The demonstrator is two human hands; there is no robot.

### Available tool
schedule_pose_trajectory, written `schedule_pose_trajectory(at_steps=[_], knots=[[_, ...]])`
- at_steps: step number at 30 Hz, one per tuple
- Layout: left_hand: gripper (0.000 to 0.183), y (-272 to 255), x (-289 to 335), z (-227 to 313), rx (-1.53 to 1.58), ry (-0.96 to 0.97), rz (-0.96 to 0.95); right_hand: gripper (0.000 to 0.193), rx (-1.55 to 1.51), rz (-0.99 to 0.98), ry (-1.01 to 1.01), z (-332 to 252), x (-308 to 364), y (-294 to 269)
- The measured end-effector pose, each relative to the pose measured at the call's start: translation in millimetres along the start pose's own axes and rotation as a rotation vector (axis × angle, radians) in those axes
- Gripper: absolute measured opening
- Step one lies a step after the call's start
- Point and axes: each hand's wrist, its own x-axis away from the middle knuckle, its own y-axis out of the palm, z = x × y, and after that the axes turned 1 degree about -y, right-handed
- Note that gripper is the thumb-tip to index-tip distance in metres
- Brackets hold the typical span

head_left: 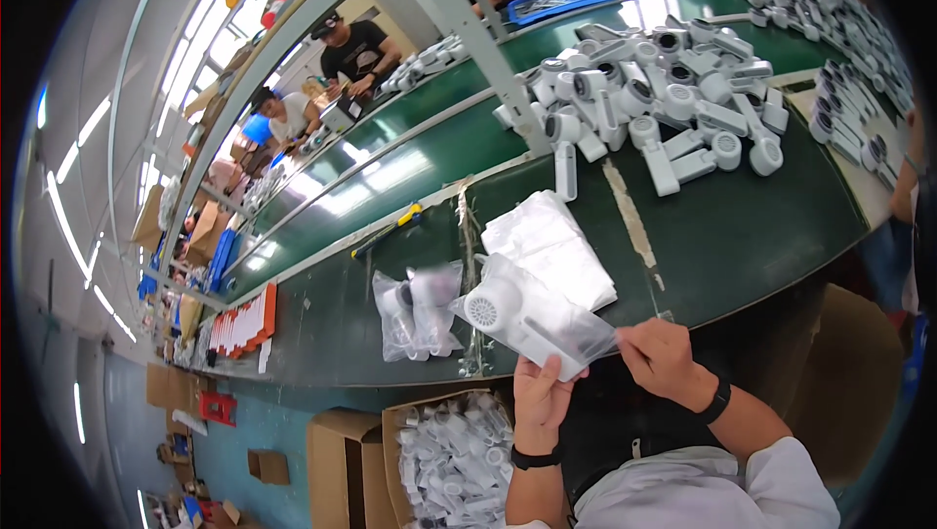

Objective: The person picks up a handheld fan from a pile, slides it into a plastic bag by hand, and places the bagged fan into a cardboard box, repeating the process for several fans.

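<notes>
A white handheld fan (496, 305) with a round grille lies inside a clear plastic bag (593, 332), tilted over the near edge of the bench. My left hand (543, 400) is closed round the lower end of its handle through the plastic. To the right, my right hand (662, 358) pinches the end of the bag and stretches it away from the fan. Just beyond them lies a stack of flat white bags (549, 246), partly covered by the fan. Left of it are bagged fans (418, 312) lying side by side.
Loose white fans (664, 90) are heaped on the bench at the far right. A yellow-and-black tool (387, 230) lies near the belt (342, 178). Below the bench edge, an open carton (392, 436) holds many bagged white pieces. A metal post (488, 51) rises ahead; several people work beyond.
</notes>
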Motion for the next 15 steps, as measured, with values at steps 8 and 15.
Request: schedule_pose_trajectory(at_steps=[8, 15], knots=[[0.035, -45, 37, 109, -0.635, 0.621, 0.641, 0.01, -0.097, -0.171, 0.189, 19, 6, -6], [0.038, -144, 17, 194, -1.006, 0.574, 0.927, 0.013, -0.14, -0.183, 0.502, 40, 16, 10]])
